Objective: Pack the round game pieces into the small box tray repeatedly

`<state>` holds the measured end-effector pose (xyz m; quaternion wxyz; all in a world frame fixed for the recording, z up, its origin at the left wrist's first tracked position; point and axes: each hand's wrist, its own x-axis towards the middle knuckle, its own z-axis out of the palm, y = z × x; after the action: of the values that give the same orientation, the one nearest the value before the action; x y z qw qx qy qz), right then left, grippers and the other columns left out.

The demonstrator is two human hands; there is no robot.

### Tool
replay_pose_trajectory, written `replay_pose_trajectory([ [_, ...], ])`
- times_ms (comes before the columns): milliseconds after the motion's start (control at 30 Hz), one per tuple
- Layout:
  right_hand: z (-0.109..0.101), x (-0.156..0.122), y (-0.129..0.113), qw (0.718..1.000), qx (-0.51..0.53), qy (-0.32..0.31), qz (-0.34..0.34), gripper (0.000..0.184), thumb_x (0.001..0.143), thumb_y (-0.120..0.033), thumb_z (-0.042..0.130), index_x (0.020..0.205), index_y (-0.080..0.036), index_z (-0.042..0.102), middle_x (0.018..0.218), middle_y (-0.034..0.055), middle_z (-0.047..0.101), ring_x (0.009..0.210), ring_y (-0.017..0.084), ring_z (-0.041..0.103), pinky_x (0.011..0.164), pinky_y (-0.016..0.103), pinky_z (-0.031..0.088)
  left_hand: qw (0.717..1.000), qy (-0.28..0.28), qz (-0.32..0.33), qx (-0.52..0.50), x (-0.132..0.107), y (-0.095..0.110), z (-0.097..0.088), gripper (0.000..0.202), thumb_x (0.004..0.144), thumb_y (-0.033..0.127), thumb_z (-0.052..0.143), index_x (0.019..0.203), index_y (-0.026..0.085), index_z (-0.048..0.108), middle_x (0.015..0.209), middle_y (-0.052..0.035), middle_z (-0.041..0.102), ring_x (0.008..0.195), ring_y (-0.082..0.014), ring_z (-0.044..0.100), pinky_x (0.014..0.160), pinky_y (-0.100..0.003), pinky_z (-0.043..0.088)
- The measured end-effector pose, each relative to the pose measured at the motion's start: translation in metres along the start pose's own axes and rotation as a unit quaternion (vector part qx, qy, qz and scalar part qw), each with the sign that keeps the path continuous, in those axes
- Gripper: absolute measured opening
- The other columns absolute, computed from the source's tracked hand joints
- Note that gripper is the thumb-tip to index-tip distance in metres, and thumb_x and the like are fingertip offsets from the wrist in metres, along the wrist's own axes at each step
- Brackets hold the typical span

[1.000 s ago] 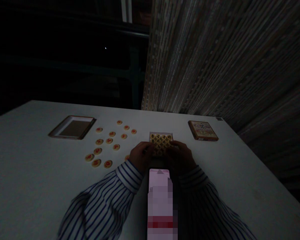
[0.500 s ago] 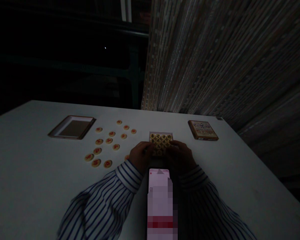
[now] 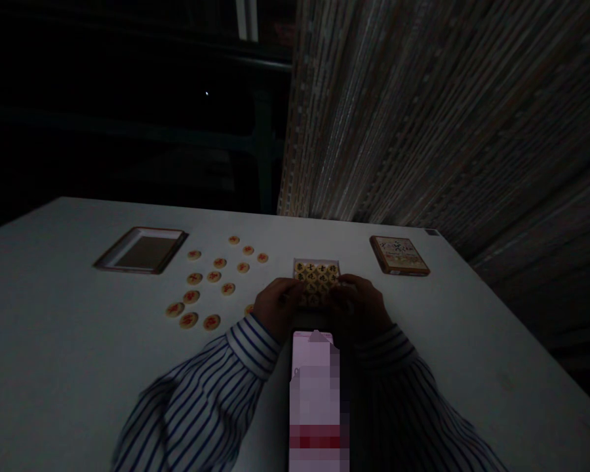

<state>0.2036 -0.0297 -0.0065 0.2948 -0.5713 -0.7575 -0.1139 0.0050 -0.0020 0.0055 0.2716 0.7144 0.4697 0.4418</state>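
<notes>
A small open box point(image 3: 317, 264) packed with round wooden chess pieces marked in black sits at the table's middle. My left hand point(image 3: 275, 307) rests against the box's near left side, fingers curled. My right hand point(image 3: 361, 305) covers its near right side, fingers curled over the pieces. What the fingertips hold is hidden in the dim light. Several loose round pieces with red marks point(image 3: 214, 276) lie spread on the table to the left of my left hand.
A shallow box lid or tray point(image 3: 141, 250) lies at the far left. A printed box point(image 3: 398, 254) sits at the far right. A lit phone screen point(image 3: 317, 400) hangs close below the camera. A ribbed wall rises behind the white table point(image 3: 54, 341).
</notes>
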Motion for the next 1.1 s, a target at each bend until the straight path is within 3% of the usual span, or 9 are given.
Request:
replay_pose_trajectory([
  [233, -0.003, -0.004, 0.015, 0.999, -0.025, -0.033, 0.015, 0.023, 0.068, -0.032, 0.058, 0.09, -0.024, 0.062, 0.106, 0.0067, 0.055, 0.095, 0.022, 0.05, 0.076, 0.038, 0.042, 1.0, -0.002, 0.004, -0.004, -0.001, 0.0, 0.0, 0.018, 0.079, 0.027, 0.047, 0.082, 0.017, 0.062, 0.079, -0.0043, 0.064, 0.073, -0.0136, 0.059, 0.065, -0.025, 0.048],
  [1100, -0.008, -0.001, 0.011, 0.993, -0.044, -0.095, 0.057, 0.018, 0.068, -0.034, 0.058, 0.083, -0.026, 0.064, 0.105, 0.005, 0.058, 0.092, 0.022, 0.052, 0.074, 0.037, 0.042, 1.0, -0.003, 0.005, 0.005, 0.0, -0.001, 0.001, 0.018, 0.079, 0.027, 0.048, 0.082, 0.017, 0.063, 0.078, -0.0036, 0.064, 0.073, -0.0136, 0.059, 0.066, -0.025, 0.048],
])
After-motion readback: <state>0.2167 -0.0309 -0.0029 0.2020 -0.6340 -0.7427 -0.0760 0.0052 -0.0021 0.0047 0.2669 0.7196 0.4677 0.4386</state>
